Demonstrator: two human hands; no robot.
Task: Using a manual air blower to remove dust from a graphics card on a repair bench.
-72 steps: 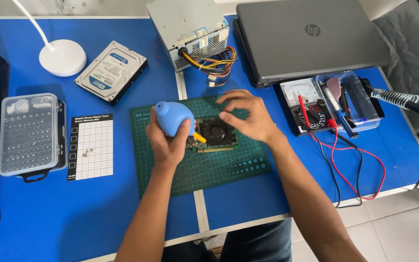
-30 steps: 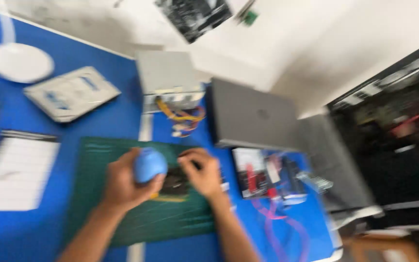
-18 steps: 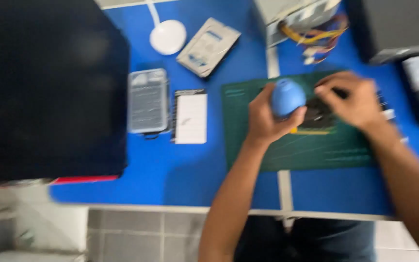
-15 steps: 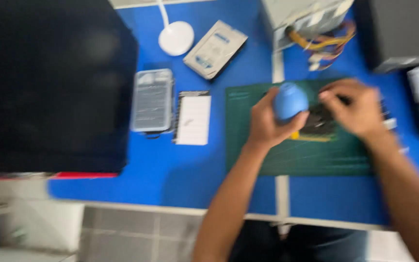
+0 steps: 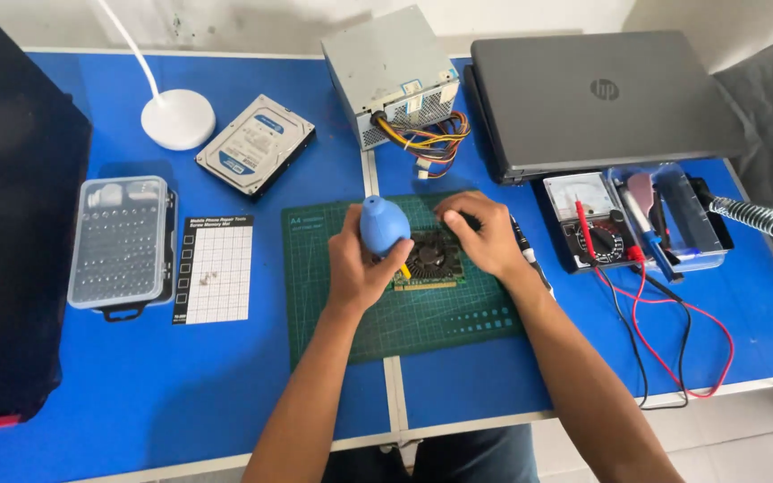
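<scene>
A: Over the blue tabletop (image 5: pixel 252 376), and the left hand (image 5: pixel 360 268) is wrapped around a soft blue rubber bulb blower (image 5: pixel 383 225), fingers curled tight on the bulb, its yellow nozzle angled down.

B: Right at the target, a small green circuit board with a round black fan (image 5: pixel 428 260), lying near the middle of the dark green gridded cutting mat (image 5: pixel 404 313).

A: And the right hand (image 5: pixel 485 237)?

B: Sitting at three o'clock from the board, fingers bent and narrow, fingertips pressing on the board's top edge. Steadying grip, nothing lifted.

A: Around the mat: at nine o'clock a white gridded screw-sorting sheet (image 5: pixel 214 268), tiny screws on it, and further out at nine a clear plastic case of screwdriver bits (image 5: pixel 122 241).

B: At eleven o'clock, a silver hard drive with a blue label (image 5: pixel 255 145), and beyond it the round white lamp base (image 5: pixel 178 119).

A: Twelve o'clock, a grey metal power supply box (image 5: pixel 386 72), coloured wires spilling out. At one o'clock, a closed grey laptop (image 5: pixel 597 98).

B: Three o'clock, an analogue multimeter in a black case (image 5: pixel 588 219), red and black leads trailing toward five. Just beside it, a clear plastic box of tools (image 5: pixel 673 219).

A: Far left edge, a big black computer case (image 5: pixel 11 224).
</scene>
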